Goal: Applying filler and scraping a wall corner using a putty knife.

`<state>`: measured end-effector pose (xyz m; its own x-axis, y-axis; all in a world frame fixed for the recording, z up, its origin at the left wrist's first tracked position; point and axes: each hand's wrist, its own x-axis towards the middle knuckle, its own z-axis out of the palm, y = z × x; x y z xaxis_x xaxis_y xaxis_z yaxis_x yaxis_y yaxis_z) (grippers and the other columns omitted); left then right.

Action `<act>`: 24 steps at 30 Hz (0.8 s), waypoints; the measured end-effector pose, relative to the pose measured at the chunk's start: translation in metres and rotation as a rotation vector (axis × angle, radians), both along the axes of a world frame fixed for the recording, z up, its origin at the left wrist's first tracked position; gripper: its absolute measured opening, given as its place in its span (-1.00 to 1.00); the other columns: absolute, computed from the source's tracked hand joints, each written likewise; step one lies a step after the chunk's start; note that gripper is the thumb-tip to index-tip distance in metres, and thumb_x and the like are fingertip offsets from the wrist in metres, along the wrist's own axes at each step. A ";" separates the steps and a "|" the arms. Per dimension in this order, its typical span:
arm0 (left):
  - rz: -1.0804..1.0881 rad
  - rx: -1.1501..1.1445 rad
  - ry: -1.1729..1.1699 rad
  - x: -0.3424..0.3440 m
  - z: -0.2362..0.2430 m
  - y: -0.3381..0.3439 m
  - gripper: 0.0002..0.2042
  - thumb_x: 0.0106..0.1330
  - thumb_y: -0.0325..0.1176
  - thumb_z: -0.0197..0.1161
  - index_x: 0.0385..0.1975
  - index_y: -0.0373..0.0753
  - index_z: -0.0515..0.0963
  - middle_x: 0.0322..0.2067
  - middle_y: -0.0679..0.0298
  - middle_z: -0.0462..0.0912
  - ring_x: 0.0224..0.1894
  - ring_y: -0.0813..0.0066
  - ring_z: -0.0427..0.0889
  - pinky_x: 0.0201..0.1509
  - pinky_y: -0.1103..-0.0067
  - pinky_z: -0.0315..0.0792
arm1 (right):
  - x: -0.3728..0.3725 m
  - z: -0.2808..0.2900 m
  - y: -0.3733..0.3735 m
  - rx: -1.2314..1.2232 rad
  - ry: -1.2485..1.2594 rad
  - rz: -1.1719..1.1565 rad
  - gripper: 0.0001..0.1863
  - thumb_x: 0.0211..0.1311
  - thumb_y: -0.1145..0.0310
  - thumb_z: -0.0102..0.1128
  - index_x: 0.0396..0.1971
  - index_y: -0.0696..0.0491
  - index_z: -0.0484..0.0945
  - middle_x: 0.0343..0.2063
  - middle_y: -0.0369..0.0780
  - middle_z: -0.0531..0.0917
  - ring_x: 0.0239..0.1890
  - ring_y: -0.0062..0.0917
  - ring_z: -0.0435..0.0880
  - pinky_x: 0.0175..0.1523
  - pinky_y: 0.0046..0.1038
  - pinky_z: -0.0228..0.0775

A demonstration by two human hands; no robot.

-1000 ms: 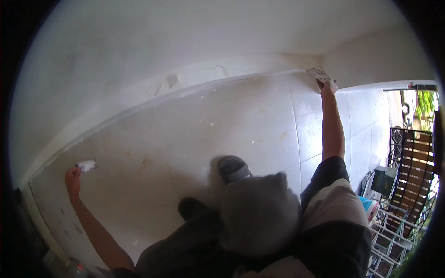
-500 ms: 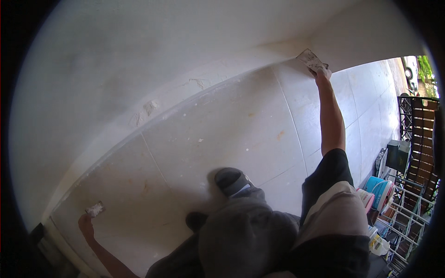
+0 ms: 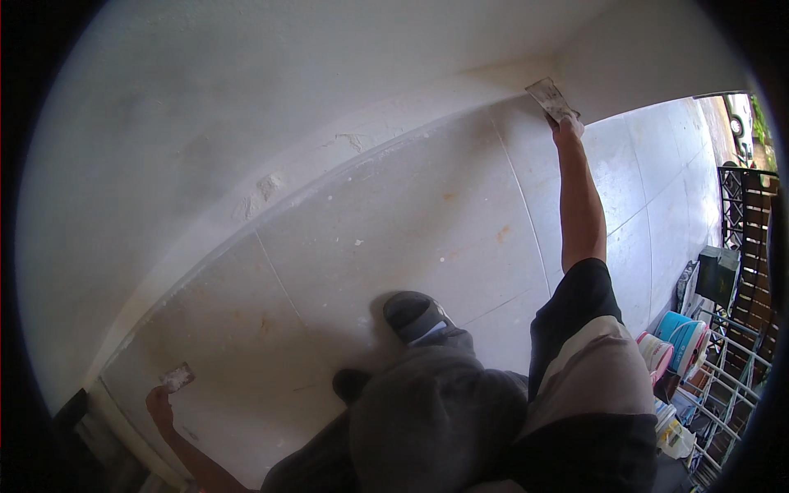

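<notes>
My right hand (image 3: 567, 126), at the end of a stretched arm, is closed round the handle of a wide putty knife (image 3: 547, 98). That blade, smeared with whitish filler, is up by the base of the white wall (image 3: 263, 82) near its corner; whether it touches the wall I cannot tell. Low on the left, my left hand (image 3: 159, 403) grips a second, smaller putty knife (image 3: 177, 377) with white paste on its blade, held above the floor. Rough, flaking patches (image 3: 265, 187) show along the bottom of the wall between the two hands.
Pale floor tiles (image 3: 394, 222) with small white specks and rusty stains lie below. My shoe (image 3: 411, 316) stands at mid-floor. On the right are a blue bucket (image 3: 680, 335), a pink-rimmed bucket (image 3: 655, 355), a metal rack (image 3: 727, 370), a dark box (image 3: 717, 274) and a slatted gate (image 3: 756, 238).
The right-hand putty knife has shifted slightly up and left along the wall's base. My left hand with its knife has moved a little right. The view has shifted slightly.
</notes>
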<state>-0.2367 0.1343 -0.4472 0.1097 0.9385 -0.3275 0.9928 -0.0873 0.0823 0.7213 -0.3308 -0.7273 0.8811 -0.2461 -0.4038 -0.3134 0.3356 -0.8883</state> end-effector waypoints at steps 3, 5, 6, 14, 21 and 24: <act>-0.049 -0.080 -0.202 0.072 -0.108 0.038 -0.80 0.14 -0.38 0.06 -0.40 -0.41 0.51 -0.56 0.25 0.51 -0.58 0.56 0.43 -0.56 0.58 0.33 | 0.132 -0.006 -0.181 -0.872 -0.496 0.299 -0.62 0.02 0.53 -0.02 -0.09 0.29 0.30 -0.07 -0.06 0.38 -0.09 -0.27 0.45 -0.09 -0.32 0.52; 0.002 0.039 -0.023 0.005 -0.021 0.012 -0.80 0.14 -0.39 0.06 -0.40 -0.41 0.51 -0.56 0.24 0.51 -0.58 0.57 0.43 -0.57 0.59 0.32 | 0.060 -0.047 -0.046 -0.841 -0.246 0.368 -0.69 0.03 0.42 0.00 -0.20 0.23 0.41 -0.17 -0.08 0.48 -0.15 -0.34 0.49 -0.15 -0.40 0.45; 0.000 0.087 0.055 -0.023 0.013 -0.006 -0.80 0.14 -0.39 0.06 -0.40 -0.41 0.51 -0.56 0.24 0.52 -0.57 0.58 0.43 -0.58 0.59 0.32 | 0.014 -0.022 0.019 -0.911 -0.062 0.368 -0.72 0.04 0.32 0.02 -0.30 0.18 0.51 -0.28 -0.10 0.58 -0.22 -0.41 0.53 -0.21 -0.47 0.38; -0.035 -0.012 -0.078 0.023 -0.027 0.015 -0.81 0.16 -0.39 0.05 -0.40 -0.40 0.51 -0.58 0.28 0.51 -0.60 0.59 0.41 -0.60 0.62 0.31 | 0.042 -0.012 0.011 -1.280 -0.142 0.448 -0.80 -0.01 0.40 0.08 -0.34 0.06 0.57 -0.22 -0.09 0.56 -0.10 -0.27 0.50 -0.05 -0.42 0.36; -0.013 0.049 -0.025 -0.006 -0.004 0.001 -0.81 0.16 -0.37 0.06 -0.40 -0.38 0.52 -0.61 0.28 0.48 -0.64 0.57 0.40 -0.61 0.61 0.31 | -0.011 0.005 0.066 -1.775 -0.216 0.985 -0.79 -0.01 0.39 0.09 -0.32 0.07 0.53 -0.21 -0.10 0.55 -0.12 -0.24 0.51 -0.11 -0.35 0.38; -0.098 -0.030 -0.085 0.042 -0.065 0.036 -0.82 0.17 -0.38 0.05 -0.41 -0.37 0.52 -0.61 0.28 0.48 -0.66 0.57 0.38 -0.61 0.60 0.30 | 0.060 -0.048 -0.031 -1.101 -0.194 0.363 -0.78 -0.01 0.38 0.11 -0.31 0.09 0.50 -0.22 -0.11 0.54 -0.17 -0.30 0.53 -0.15 -0.37 0.41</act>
